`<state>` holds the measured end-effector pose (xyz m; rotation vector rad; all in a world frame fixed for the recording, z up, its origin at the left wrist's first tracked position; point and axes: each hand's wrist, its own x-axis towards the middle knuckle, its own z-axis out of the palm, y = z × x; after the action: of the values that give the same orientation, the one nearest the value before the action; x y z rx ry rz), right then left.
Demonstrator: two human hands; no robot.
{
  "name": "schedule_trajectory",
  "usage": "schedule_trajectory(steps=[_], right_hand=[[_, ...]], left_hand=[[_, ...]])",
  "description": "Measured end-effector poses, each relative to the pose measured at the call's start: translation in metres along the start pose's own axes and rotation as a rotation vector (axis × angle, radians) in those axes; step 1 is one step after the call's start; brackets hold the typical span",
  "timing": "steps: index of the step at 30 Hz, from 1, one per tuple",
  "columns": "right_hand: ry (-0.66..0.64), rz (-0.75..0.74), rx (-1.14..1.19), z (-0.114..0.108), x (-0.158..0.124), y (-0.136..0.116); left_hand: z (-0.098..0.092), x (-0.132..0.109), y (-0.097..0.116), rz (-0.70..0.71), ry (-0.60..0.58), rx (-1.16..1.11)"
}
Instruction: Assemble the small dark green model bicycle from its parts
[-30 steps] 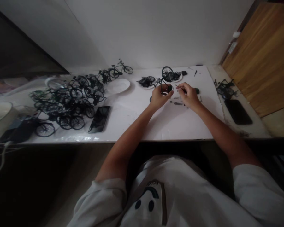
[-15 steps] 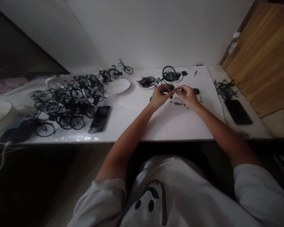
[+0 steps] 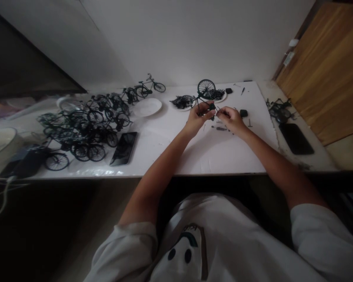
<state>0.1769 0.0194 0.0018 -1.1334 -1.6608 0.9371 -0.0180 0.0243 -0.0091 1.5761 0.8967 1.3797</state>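
Note:
A black model bicycle (image 3: 206,89) is gripped in my left hand (image 3: 197,119), above the white board. One spoked wheel points up and away from me, and the fingers hide part of its frame. Close by on the right, my right hand (image 3: 231,119) has its fingers pinched together beside the bicycle. A thin, dark, stick-like piece shows at those fingertips, too small to name. Several small tools and parts (image 3: 221,128) lie on the board below the hands. A dark green block (image 3: 244,113) sits just beyond my right hand.
Many black model bicycles (image 3: 85,125) crowd the left side. A white plate (image 3: 148,107) lies beside them, a phone (image 3: 124,149) in front. Two plates of black parts (image 3: 182,102) stand at the back. Another phone (image 3: 295,139) and a model bicycle (image 3: 281,111) lie right of the board.
The bicycle in my left hand has tilted, its raised wheel shifting slightly left and up. My right hand has moved slightly away from it, leaving a small gap between the hands.

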Motion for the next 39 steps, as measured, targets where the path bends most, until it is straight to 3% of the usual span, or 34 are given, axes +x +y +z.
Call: schedule_trajectory(steps=[4, 10, 17, 27, 33, 39], right_hand=[[-0.028, 0.047, 0.074, 0.002, -0.002, -0.001], [-0.039, 0.045, 0.135, 0.004, -0.003, 0.0], [-0.077, 0.073, 0.202, 0.004, -0.001, 0.001], [0.226, -0.157, 0.001, -0.003, 0.0, 0.0], [0.317, -0.152, -0.176, -0.005, -0.001, -0.002], [0.285, -0.187, -0.234, -0.003, -0.004, -0.003]], left_hand=[[0.0, 0.0, 0.002, -0.038, 0.017, -0.004], [-0.002, 0.001, -0.002, -0.015, -0.052, -0.025], [-0.002, -0.001, 0.0, -0.087, -0.078, -0.173], [0.001, -0.002, 0.005, -0.308, 0.035, -0.195], [0.0, 0.001, -0.006, -0.223, 0.156, 0.074], [0.001, 0.005, -0.01, -0.117, 0.09, -0.135]])
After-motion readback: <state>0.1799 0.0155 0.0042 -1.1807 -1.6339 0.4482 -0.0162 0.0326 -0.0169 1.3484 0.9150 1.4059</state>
